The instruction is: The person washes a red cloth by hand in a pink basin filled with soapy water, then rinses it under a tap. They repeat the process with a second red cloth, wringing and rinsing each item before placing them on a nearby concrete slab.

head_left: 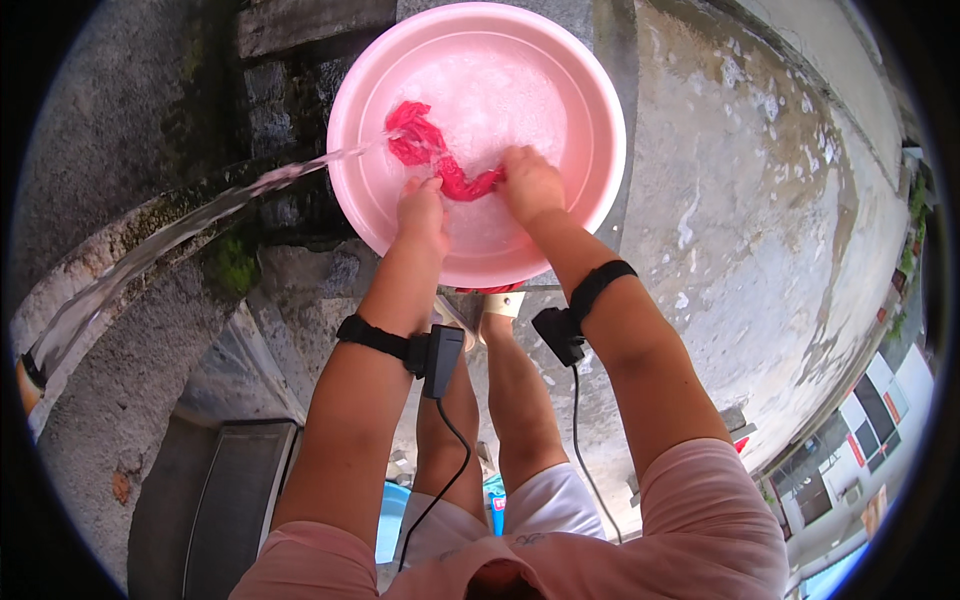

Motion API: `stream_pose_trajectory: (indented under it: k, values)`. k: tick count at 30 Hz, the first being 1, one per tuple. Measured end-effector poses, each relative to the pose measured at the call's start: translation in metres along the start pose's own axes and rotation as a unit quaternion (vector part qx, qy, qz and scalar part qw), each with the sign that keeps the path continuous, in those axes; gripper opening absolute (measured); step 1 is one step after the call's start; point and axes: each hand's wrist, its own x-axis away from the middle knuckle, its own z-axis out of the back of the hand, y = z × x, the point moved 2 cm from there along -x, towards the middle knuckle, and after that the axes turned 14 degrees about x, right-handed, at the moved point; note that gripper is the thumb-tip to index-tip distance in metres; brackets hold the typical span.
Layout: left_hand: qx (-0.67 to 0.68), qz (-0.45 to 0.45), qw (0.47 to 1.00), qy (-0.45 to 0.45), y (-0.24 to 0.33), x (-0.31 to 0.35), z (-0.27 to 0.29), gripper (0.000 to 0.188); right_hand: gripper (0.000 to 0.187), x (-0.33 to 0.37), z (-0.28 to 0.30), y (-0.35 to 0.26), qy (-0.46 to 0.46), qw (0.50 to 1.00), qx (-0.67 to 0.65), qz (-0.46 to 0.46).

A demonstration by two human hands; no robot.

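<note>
**Inside the pink basin [608,150], a red cloth [412,137] twists through shallow water**

Taking the basin's middle as my clock centre, I see the cloth bunched toward 10 o'clock, its wet, roped length bending down past 6 and ending near 4. At that end I have the right hand [533,186], fingers closed on the cloth. Toward 7 o'clock I find the left hand [423,212], curled just beside the cloth's middle stretch; from this view I cannot tell whether its fingers grip the fabric or only lie against it.

A stream of water [232,203] reaches the basin over its rim at 9 o'clock and falls close to the bunched end. I trace it back to a spout [31,385] at the picture's far edge, about 8 o'clock.

On each forearm I have a black sensor box, the left one [443,360] and the right one [558,336], strapped and trailing a cable. Pale, stained concrete [740,260] spreads toward 3 o'clock; a blue tub [391,525] shows near 7 o'clock, low in my picture.
</note>
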Motion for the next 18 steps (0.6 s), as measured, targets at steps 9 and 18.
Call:
stream_pose_trajectory:
  k: [9,18]
  values:
    - [0.001,0.108,0.989,-0.101,0.007,0.004,0.009,0.027,0.023,0.099,0.085,-0.023,-0.030,0.900,-0.273,0.340]
    - [0.229,-0.152,0.944,-0.183,0.053,0.069,0.015,0.043,0.018,0.077,0.134,0.046,0.203,0.945,-0.214,0.141]
